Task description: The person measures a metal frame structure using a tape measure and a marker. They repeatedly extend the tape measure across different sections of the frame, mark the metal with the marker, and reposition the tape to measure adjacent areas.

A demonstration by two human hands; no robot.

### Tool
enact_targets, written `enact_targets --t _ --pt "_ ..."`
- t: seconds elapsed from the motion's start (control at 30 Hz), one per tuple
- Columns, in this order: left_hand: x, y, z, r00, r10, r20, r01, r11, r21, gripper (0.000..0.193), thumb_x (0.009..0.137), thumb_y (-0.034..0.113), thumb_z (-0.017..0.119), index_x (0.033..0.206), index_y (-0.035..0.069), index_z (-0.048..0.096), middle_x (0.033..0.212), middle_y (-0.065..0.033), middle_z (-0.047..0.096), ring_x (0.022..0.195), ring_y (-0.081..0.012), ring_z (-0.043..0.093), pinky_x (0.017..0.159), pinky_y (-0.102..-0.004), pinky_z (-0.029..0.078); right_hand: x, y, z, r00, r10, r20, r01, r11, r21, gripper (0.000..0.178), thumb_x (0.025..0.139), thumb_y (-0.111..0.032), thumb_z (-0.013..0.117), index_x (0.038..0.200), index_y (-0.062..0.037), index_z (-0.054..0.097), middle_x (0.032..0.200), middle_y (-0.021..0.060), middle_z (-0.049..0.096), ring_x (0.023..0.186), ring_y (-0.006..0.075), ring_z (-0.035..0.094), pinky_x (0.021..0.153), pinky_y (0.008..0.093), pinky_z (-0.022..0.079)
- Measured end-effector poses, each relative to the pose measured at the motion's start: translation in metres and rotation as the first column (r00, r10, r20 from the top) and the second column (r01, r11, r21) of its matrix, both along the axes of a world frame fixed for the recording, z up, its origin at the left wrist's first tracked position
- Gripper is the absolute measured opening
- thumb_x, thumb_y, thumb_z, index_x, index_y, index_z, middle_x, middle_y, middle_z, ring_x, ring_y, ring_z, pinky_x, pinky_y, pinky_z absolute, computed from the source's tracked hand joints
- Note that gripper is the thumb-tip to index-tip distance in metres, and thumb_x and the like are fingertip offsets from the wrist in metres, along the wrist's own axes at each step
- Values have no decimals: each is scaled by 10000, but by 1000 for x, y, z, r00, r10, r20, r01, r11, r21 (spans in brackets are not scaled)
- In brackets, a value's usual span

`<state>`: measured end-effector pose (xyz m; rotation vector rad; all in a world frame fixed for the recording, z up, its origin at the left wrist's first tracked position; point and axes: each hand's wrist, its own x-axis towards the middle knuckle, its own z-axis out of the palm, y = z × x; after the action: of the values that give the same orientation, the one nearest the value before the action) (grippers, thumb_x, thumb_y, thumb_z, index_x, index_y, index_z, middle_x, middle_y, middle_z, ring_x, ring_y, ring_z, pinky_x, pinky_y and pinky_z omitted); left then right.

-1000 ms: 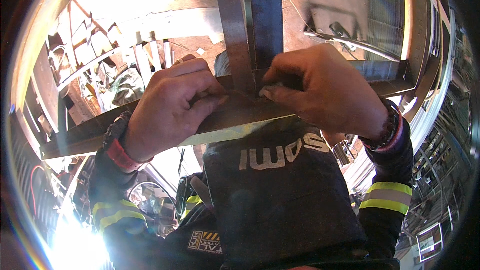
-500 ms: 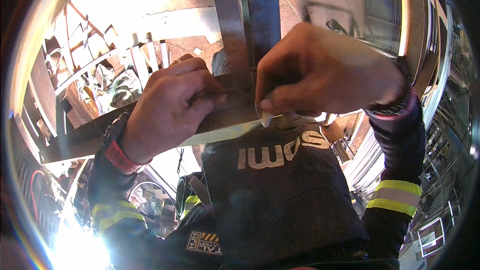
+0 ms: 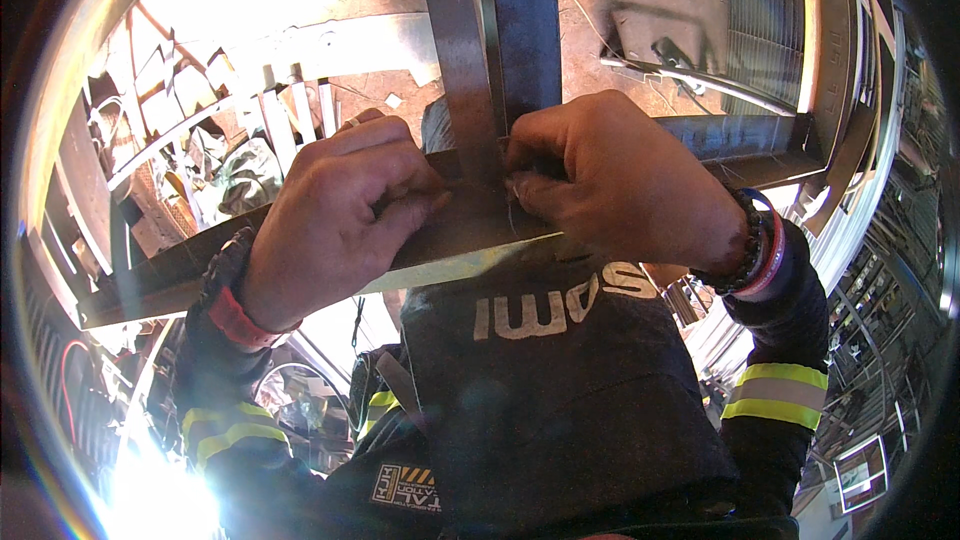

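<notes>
A dark steel beam point(image 3: 465, 225) with a raised edge runs crosswise in front of my body. Two long steel bars meet it from the far side, a narrower bar point(image 3: 462, 60) and a wider bluish bar point(image 3: 528, 25). My left hand point(image 3: 345, 205) is closed over the beam left of this joint, thumb and fingers pinched; what they grip is hidden. My right hand point(image 3: 615, 175) is closed in a pinch right at the joint, fingertips against the narrower bar's end. A thin pale line shows on the steel below its thumb. Anything inside this pinch is hidden.
Metal offcuts and a crumpled plastic bag point(image 3: 250, 180) lie at the left. A steel frame side point(image 3: 835, 60) curves along the right, with ribbed sheeting point(image 3: 765, 30) beside it. Long metal lengths are stacked at far right. Bright glare fills the lower left.
My right hand has drawn down and turned, bringing its fingertips up to the joint. The white tip that stuck out below its fingers is now out of sight. My left hand stays put.
</notes>
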<state>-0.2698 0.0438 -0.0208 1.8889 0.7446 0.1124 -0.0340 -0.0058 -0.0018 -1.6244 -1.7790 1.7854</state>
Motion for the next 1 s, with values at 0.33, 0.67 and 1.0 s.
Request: enact_targets --t 0.33,0.67,1.0 --pt "-4 -1 -3 999 -27 29 25 998 53 127 776 72 752 798 22 638 781 -112 603 702 -275 619 633 -378 481 114 -33 77 921 -289 -260 362 883 300 196 886 -154 736 789 -38 611 640 56 633 445 74 556 365 203 425" --pt "-13 0 -13 998 -56 -24 59 988 145 165 854 161 763 912 36 671 794 -78 671 711 -136 619 660 -318 494 156 -177 111 762 -527 -376 641 699 318 254 930 -127 698 1122 -2 590 793 48 469 561 66 447 455 173 352" --pt "-18 10 -7 994 -110 -23 112 958 263 274 844 263 733 906 -3 707 834 -169 707 786 -301 686 696 -394 517 152 -252 100 803 -408 -434 576 717 393 233 975 -138 632 1135 22 578 819 57 471 564 75 428 463 180 350"
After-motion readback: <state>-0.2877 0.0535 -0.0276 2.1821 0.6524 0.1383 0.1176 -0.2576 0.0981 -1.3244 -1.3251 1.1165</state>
